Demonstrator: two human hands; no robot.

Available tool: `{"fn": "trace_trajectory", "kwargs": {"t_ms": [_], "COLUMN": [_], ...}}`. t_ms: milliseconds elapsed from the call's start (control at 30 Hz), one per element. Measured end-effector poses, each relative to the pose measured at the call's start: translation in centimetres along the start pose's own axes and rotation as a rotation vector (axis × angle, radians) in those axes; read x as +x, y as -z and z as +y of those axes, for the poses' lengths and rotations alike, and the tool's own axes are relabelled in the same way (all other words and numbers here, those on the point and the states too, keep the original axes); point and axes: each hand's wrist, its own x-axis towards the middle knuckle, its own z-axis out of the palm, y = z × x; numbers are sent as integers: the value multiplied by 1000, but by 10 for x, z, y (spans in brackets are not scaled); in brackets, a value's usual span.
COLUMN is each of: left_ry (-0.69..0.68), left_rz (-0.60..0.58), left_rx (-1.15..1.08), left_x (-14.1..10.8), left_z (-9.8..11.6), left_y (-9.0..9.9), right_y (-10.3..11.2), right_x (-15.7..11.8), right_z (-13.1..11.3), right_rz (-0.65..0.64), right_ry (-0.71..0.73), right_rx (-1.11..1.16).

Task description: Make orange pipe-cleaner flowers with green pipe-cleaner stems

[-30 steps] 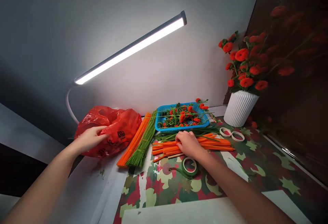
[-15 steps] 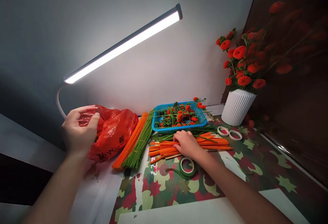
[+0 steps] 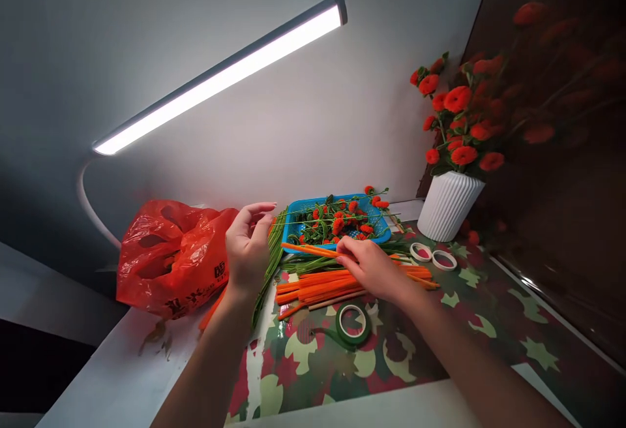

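Note:
My right hand (image 3: 369, 265) pinches a few orange pipe cleaners (image 3: 308, 250), raised just above the pile and pointing left across the front of the blue basket (image 3: 289, 245). Below it lies the loose pile of orange pipe cleaners (image 3: 323, 289). My left hand (image 3: 248, 245) hovers left of the basket, fingers curved and thumb apart, with nothing visible in it. Behind its wrist, green pipe cleaners (image 3: 268, 284) lie partly hidden. The basket holds red pipe-cleaner flowers (image 3: 338, 224) with green stems.
A roll of green tape (image 3: 353, 325) lies in front of the pile, with two white tape rolls (image 3: 420, 252) to the right. A red plastic bag (image 3: 171, 252) sits left under a lit lamp (image 3: 225, 79). A white vase (image 3: 450, 206) of red flowers stands at right.
My left hand has moved right, from the red bag toward the basket. My right hand has lifted a few orange pipe cleaners off the pile. The view has shifted slightly.

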Motion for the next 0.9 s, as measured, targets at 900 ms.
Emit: {"fn": "trace_trajectory", "kwargs": {"t_ms": [900], "left_ry": [184], "left_rz": [-269], "left_rx": [-377], "left_x": [-5], "left_z": [39], "left_y": [50], "right_y": [45], "right_x": [-16], "right_z": [-16], "right_rz": [275], "right_ry": [-64], "right_rx": [388]}}
